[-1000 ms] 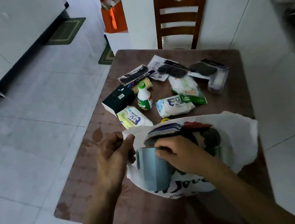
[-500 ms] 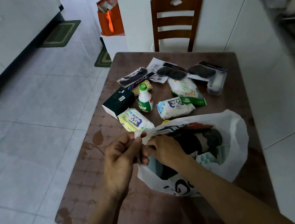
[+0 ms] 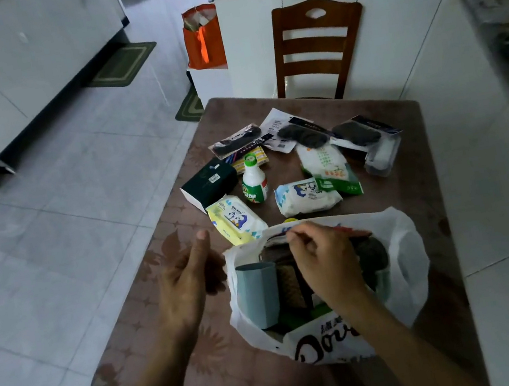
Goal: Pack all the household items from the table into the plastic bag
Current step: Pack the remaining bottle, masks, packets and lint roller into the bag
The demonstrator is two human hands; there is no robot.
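Note:
A white plastic bag [image 3: 408, 254] lies open on the brown table [image 3: 415, 193], holding a grey-blue cup [image 3: 257, 290] and several dark items. My right hand [image 3: 325, 261] reaches over the bag's mouth and pinches its far rim. My left hand [image 3: 190, 281] hovers just left of the bag, fingers apart, holding nothing. Beyond the bag lie a yellow wipes pack [image 3: 233, 218], a white wipes pack [image 3: 306, 196], a green-capped bottle [image 3: 254, 181], a dark green box [image 3: 209, 185], a green-white pouch [image 3: 325, 164] and several dark packaged items [image 3: 304, 134].
A wooden chair [image 3: 316, 47] stands at the table's far end against white cabinets. An orange bag [image 3: 203, 38] sits on a white box to the left. Tiled floor runs along the table's left side, with green mats [image 3: 120, 65] by the cabinets.
My left hand has let go of the bag's rim and moved out to the left. My right hand has shifted from the near-left rim to the far rim, and the bag has opened wider.

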